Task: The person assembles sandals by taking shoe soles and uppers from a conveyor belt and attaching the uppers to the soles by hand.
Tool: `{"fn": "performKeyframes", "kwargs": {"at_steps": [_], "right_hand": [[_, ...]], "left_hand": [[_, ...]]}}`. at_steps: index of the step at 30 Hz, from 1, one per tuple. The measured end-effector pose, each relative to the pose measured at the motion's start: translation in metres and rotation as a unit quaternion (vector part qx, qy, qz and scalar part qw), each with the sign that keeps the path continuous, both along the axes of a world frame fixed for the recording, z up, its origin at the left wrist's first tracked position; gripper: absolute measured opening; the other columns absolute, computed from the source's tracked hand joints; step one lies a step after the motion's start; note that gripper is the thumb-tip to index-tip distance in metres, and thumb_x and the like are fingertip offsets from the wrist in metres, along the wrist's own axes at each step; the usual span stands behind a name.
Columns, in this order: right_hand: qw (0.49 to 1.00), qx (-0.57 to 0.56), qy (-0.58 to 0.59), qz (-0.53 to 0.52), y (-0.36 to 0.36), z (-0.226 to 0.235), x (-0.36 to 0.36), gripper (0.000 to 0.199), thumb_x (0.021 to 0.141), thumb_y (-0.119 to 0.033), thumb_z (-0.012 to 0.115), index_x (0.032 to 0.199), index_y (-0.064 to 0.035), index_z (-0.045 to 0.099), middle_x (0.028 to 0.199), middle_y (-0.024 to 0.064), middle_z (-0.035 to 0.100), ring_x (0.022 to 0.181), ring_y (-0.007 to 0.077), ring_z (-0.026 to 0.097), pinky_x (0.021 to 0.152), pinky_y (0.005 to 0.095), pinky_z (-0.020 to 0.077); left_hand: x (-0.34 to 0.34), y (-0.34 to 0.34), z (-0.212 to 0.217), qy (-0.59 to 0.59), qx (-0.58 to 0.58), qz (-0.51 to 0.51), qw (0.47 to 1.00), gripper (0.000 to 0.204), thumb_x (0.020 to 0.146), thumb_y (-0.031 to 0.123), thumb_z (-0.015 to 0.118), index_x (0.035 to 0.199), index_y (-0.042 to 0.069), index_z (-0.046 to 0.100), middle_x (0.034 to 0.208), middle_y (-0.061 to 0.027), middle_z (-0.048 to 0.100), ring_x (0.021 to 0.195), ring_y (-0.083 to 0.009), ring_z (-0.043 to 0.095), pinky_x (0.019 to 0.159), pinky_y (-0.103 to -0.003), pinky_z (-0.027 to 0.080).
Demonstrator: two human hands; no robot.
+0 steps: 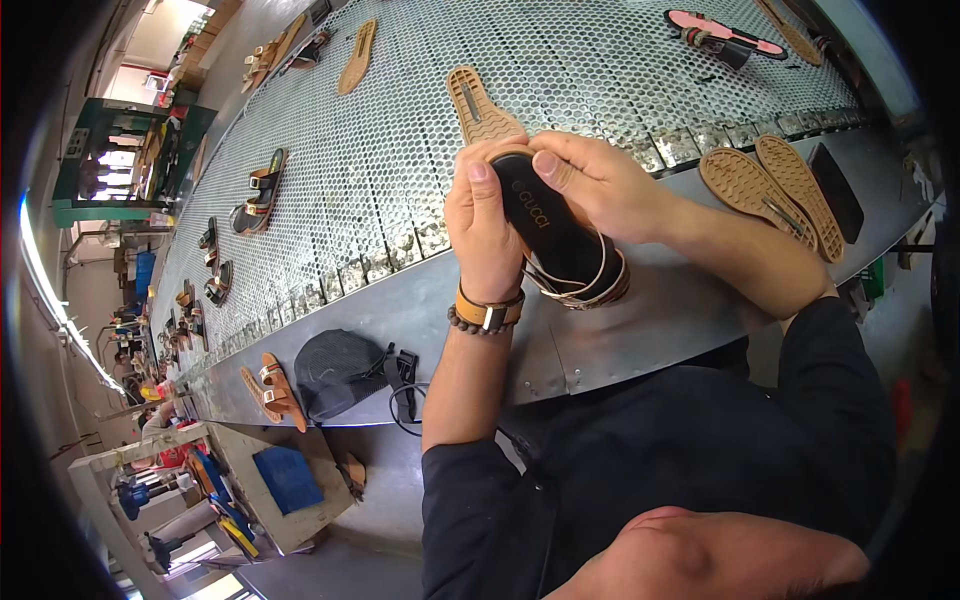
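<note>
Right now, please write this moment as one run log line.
left hand: holds black sandal | right hand: presses insole | tan sole: on perforated belt

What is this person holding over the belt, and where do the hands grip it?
A black sandal, in both hands: the left hand wraps its side, and the right hand pinches its heel end, thumb on the insole.

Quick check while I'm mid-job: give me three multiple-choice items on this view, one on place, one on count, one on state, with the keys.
1. Where is the black sandal?
A. flat on the mesh belt
B. held in both hands above the metal ledge
C. on the floor

2. How many tan soles lie side by side on the ledge at right?
A. two
B. four
C. none

3. How does the left hand stand?
A. open, off the sandal
B. fingers wrapped on the sandal
C. out of view

Key: B, both hands grip it, the right hand from above; A, a pair shows; B, its thumb presses the insole.
</note>
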State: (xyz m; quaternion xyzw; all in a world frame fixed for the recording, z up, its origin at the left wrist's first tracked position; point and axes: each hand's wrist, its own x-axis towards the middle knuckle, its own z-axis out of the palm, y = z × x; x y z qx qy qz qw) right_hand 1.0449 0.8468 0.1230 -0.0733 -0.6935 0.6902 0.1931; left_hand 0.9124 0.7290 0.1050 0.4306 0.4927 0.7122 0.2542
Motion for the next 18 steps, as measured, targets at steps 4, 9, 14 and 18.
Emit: {"fn": "performKeyframes", "kwargs": {"at_steps": [4, 9, 14, 18], "right_hand": [[0.995, -0.082, 0.047, -0.031, -0.002, -0.018, -0.007, 0.04, 0.115, -0.032, 0.046, 0.117, 0.0016, 0.067, 0.095, 0.0026, 0.069, 0.082, 0.0076, 0.061, 0.071, 0.0255, 0.0514], [0.994, 0.01, 0.014, -0.105, -0.002, -0.012, 0.006, 0.042, 0.114, -0.035, 0.049, 0.115, 0.0024, 0.068, 0.088, 0.0024, 0.069, 0.074, 0.0087, 0.059, 0.068, 0.0274, 0.051], [0.993, -0.031, -0.045, -0.101, 0.003, -0.015, 0.005, 0.048, 0.112, -0.04, 0.05, 0.111, 0.0037, 0.07, 0.091, 0.0054, 0.072, 0.076, 0.012, 0.066, 0.073, 0.0287, 0.0549], [0.956, -0.261, -0.123, 0.053, 0.013, -0.028, 0.002, 0.061, 0.113, -0.05, 0.042, 0.117, 0.0043, 0.069, 0.106, 0.0112, 0.075, 0.092, 0.0155, 0.072, 0.084, 0.0296, 0.059]], "left_hand": [[0.005, 0.009, -0.005, 0.151, 0.018, 0.091, 0.984, 0.049, 0.115, 0.033, 0.04, 0.116, -0.007, 0.068, 0.129, -0.0169, 0.065, 0.115, -0.0225, 0.063, 0.103, -0.036, 0.048], [0.031, 0.016, 0.001, -0.018, 0.057, -0.017, 0.998, 0.042, 0.115, 0.03, 0.042, 0.126, -0.005, 0.063, 0.138, -0.0213, 0.065, 0.12, -0.0231, 0.065, 0.105, -0.035, 0.05], [0.02, 0.017, -0.002, -0.141, -0.007, -0.044, 0.989, 0.035, 0.112, 0.023, 0.05, 0.13, -0.006, 0.061, 0.138, -0.0247, 0.065, 0.125, -0.0259, 0.065, 0.107, -0.037, 0.052], [-0.012, 0.019, -0.012, -0.269, 0.011, 0.03, 0.963, 0.041, 0.112, 0.026, 0.045, 0.132, -0.007, 0.058, 0.136, -0.024, 0.066, 0.123, -0.031, 0.066, 0.105, -0.042, 0.054]]}}
